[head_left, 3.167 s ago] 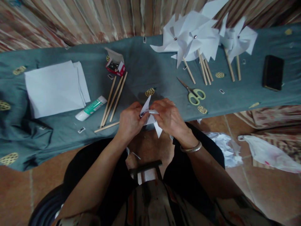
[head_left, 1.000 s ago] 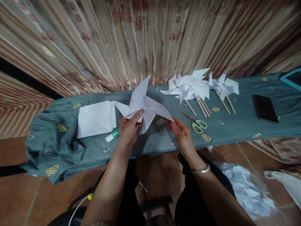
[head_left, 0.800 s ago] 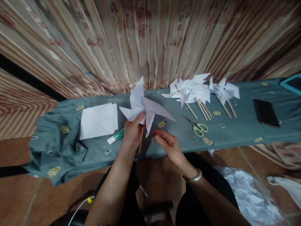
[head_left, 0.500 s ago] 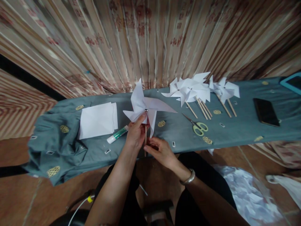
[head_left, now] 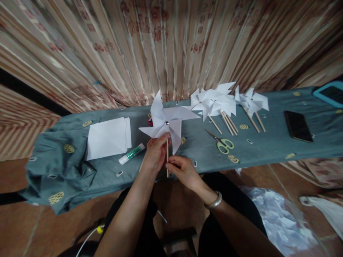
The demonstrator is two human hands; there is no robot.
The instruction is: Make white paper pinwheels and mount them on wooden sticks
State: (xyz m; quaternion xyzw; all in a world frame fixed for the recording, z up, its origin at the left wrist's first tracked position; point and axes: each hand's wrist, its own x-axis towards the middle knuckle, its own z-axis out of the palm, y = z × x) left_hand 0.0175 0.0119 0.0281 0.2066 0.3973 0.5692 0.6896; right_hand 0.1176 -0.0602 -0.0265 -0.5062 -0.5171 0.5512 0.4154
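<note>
A white paper pinwheel with a silver pin at its centre stands up before me on a thin wooden stick. My left hand grips the stick just under the blades, thumb up near the pin. Lower down, my right hand pinches the same stick close to its bottom end. Left of my hands lie a glue stick with a green label and a stack of white paper sheets. Scissors with light green handles rest to the right. Something small and red is partly hidden behind the blades.
Several paper pinwheels on sticks lie at the back right of the cloth-covered table. Farther right are a black phone and a blue-framed device. A clear bag of white paper pieces sits on the floor. A curtain hangs behind.
The pinwheel's blades have turned slightly and face me more squarely. Both hands keep their hold on the stick, and more of its lower end shows. The whole view has shifted a little.
</note>
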